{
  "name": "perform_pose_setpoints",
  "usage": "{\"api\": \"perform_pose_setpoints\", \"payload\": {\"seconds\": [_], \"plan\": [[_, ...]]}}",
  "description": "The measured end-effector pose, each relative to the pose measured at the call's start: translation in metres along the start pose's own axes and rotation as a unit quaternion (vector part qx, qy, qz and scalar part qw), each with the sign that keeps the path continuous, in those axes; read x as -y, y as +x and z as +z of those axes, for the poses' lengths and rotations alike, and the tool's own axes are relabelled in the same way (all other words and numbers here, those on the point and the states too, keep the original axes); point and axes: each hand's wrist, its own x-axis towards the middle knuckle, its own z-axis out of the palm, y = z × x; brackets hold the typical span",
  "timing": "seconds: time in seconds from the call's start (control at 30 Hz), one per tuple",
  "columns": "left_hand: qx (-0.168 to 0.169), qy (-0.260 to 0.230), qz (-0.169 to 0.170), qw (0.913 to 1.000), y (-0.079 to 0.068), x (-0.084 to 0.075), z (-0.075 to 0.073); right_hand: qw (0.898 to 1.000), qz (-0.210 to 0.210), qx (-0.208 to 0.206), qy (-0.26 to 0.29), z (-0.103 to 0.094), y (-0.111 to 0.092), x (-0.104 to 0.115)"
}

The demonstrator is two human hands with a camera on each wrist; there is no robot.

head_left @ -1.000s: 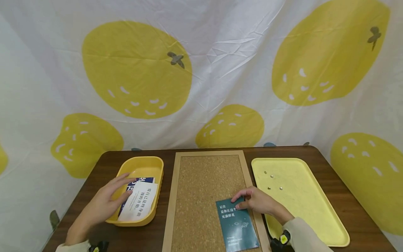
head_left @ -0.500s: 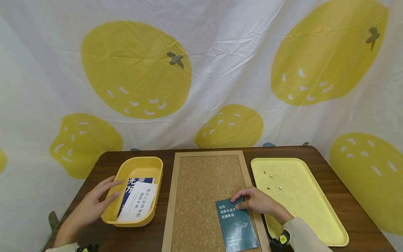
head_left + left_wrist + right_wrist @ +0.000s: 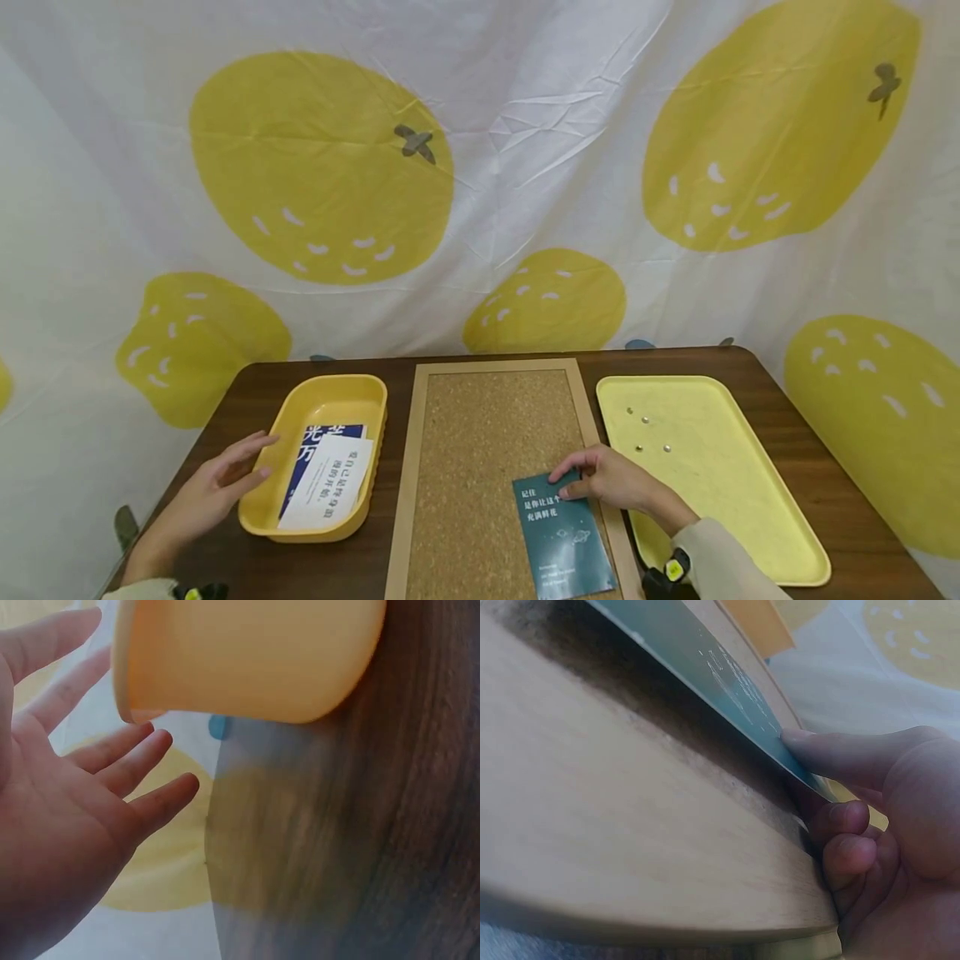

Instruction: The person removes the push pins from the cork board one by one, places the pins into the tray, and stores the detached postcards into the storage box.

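Note:
A dark teal card (image 3: 564, 542) with white print lies over the lower right of a framed cork board (image 3: 480, 450). My right hand (image 3: 611, 477) pinches its top edge; in the right wrist view the thumb (image 3: 840, 754) is on the printed face and fingers are behind it. My left hand (image 3: 210, 492) is beside the left rim of a yellow-orange bin (image 3: 330, 400), fingers spread and holding nothing. Inside the bin a white printed card (image 3: 333, 483) overlaps a dark blue one (image 3: 303, 458). The left wrist view has the left hand's fingers (image 3: 161, 802) stretched out below the bin's wall.
To the right of the board lies a pale yellow tray (image 3: 727, 500) with several small pushpins (image 3: 645, 420) near its far left part. All of it rests on a dark wood table (image 3: 405, 400). Behind hangs a white cloth (image 3: 517, 167) with yellow fruit prints.
The left hand has drawn back to the left, from over the cards to the bin's left rim. The bin's near end has shifted slightly left. The right hand and teal card stay put.

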Motion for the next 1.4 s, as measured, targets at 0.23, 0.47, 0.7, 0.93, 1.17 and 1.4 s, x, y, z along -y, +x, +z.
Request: {"api": "perform_pose_setpoints", "payload": {"seconds": [0.23,0.47,0.7,0.93,1.17,1.4], "plan": [[0.004,-0.029,-0.028,0.9992,0.001,0.009,0.002,1.000,0.004,-0.002,0.001,0.000,0.000,0.000],[0.045,-0.067,-0.118,0.9897,0.004,0.019,0.005,1.000,0.000,-0.001,0.002,0.000,0.000,0.000],[0.070,-0.103,-0.107,0.9864,0.005,0.028,0.009,1.000,0.003,-0.002,0.007,0.000,-0.001,0.001],[0.089,-0.143,-0.129,0.9773,0.007,0.031,0.013,1.000,0.003,-0.004,0.002,0.000,-0.001,0.001],[0.082,-0.157,-0.110,0.9779,0.004,0.034,0.016,1.000,0.004,-0.005,0.004,0.000,-0.002,0.000],[0.077,-0.112,-0.099,0.9857,0.004,0.036,0.016,1.000,0.001,-0.008,0.004,0.001,-0.002,0.000]]}}
